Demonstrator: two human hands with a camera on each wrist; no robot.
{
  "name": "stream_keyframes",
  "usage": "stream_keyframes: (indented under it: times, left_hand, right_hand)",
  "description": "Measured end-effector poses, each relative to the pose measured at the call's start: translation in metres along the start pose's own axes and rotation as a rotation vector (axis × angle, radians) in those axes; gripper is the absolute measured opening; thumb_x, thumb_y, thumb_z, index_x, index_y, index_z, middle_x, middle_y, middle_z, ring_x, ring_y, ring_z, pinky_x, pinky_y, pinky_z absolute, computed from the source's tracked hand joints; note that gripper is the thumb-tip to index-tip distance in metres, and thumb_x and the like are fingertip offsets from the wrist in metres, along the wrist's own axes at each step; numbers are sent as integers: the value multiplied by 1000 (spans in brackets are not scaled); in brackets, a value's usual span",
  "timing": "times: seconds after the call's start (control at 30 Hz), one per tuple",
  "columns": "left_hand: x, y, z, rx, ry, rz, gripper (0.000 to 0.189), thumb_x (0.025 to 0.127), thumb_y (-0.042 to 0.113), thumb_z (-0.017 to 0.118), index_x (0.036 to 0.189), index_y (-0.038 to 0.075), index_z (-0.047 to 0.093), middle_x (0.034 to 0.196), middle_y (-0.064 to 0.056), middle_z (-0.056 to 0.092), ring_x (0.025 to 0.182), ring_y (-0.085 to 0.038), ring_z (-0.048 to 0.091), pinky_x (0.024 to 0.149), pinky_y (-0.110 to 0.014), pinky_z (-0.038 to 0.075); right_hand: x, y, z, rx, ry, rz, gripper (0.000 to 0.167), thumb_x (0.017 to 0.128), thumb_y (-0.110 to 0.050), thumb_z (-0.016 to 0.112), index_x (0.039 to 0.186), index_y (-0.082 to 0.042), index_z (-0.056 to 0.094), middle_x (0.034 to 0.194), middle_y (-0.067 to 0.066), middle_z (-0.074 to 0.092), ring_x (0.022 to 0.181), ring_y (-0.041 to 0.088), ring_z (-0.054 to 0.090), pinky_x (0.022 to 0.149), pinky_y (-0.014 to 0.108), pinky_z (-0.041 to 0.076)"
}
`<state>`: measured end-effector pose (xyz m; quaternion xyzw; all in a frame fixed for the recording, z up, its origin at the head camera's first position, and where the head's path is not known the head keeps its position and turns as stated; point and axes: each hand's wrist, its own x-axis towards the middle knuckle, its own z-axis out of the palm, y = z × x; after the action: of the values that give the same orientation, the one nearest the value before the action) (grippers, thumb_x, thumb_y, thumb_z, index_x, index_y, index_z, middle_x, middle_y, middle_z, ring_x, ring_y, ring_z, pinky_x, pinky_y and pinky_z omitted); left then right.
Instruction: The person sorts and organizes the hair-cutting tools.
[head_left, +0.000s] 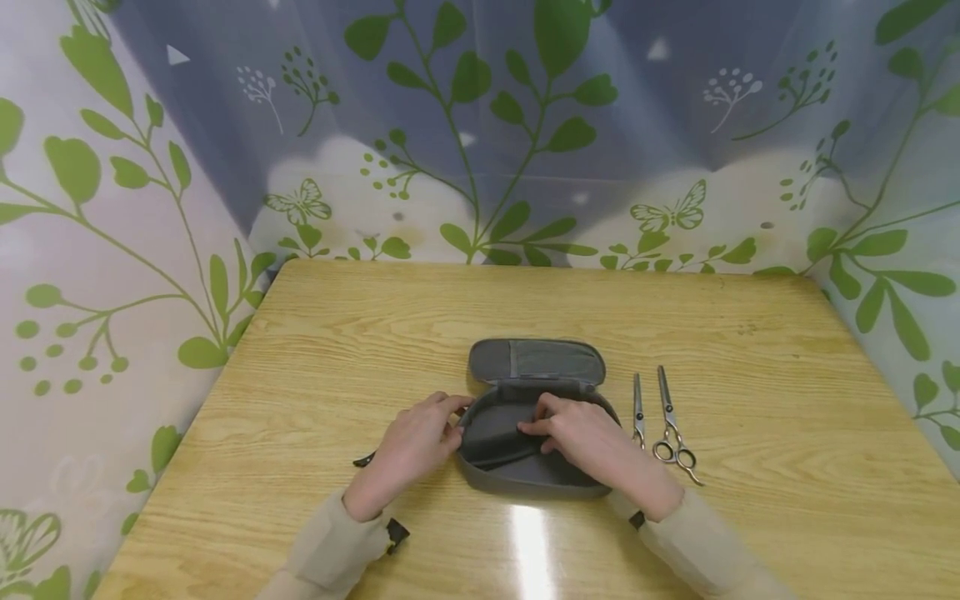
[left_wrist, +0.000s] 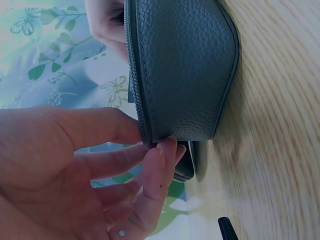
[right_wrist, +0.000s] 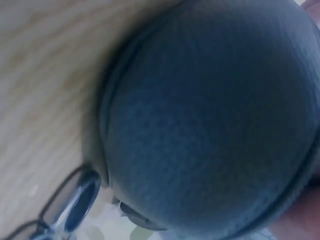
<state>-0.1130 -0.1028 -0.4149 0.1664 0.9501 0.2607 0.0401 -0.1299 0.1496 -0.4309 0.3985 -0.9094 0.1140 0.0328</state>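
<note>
A dark grey zip case (head_left: 536,483) stands on the table with its lid (head_left: 558,360) folded back on the far side. My left hand (head_left: 420,437) pinches the rim at its left end, thumb on the zip edge and fingertips against the outer wall. Inside the case, my right hand (head_left: 588,437) has thumb and finger together at a dark inner flap (head_left: 491,446). In the right wrist view the case's rounded end (right_wrist: 210,120) hides most of that hand. Close to the case's right side lie thin-bladed scissors (head_left: 638,408) and a second pair of scissors (head_left: 667,408).
The wooden table (head_left: 360,325) runs back to a leaf-patterned curtain (head_left: 480,158), which also hangs at both sides. A slim black-tipped item (head_left: 363,460) lies left of my left hand, partly hidden by it. Light reflects on the tabletop in front of the case.
</note>
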Motion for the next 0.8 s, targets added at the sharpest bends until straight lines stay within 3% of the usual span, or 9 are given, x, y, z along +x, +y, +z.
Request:
stream_keyframes:
  times: [0.2, 0.4, 0.6, 0.7, 0.8]
  left_hand:
    - [0, -1, 0, -24, 24, 7, 31, 94, 6, 71, 124, 7, 71, 101, -8, 69, 82, -17, 68, 62, -29, 53]
    - [2, -3, -1, -11, 60, 17, 22, 98, 12, 68, 120, 10, 74, 95, -5, 71, 76, -16, 66, 56, -25, 48]
    - [6, -7, -3, -39, 80, -8, 20, 99, 11, 65, 115, 12, 76, 107, -7, 75, 82, -18, 68, 59, -28, 50]
    - [8, -14, -7, -30, 128, -12, 17, 98, 10, 67, 112, 12, 77, 108, -8, 75, 82, -20, 69, 61, -30, 52]
    - [10, -23, -13, 32, 216, -24, 13, 96, 10, 71, 107, 9, 78, 103, -9, 75, 79, -21, 71, 59, -31, 54]
  right_hand:
    - [-4, 3, 2, -7, 22, -2, 36, 80, -14, 84, 116, -16, 79, 91, -1, 63, 73, 11, 64, 59, 23, 52]
    - [-7, 5, 3, 23, 33, 22, 31, 82, -12, 84, 113, -11, 79, 92, 0, 67, 77, 14, 68, 63, 26, 55]
    - [-10, 4, 3, 37, 49, 21, 29, 83, -9, 82, 112, -7, 79, 95, 3, 69, 82, 18, 71, 67, 30, 58]
    - [-13, 5, 4, 34, 74, 12, 27, 83, -8, 82, 110, -6, 79, 97, 4, 70, 84, 19, 72, 70, 31, 59]
    - [-16, 7, 3, 32, 103, 8, 25, 84, -9, 82, 109, -6, 79, 99, 5, 71, 88, 20, 71, 73, 33, 59]
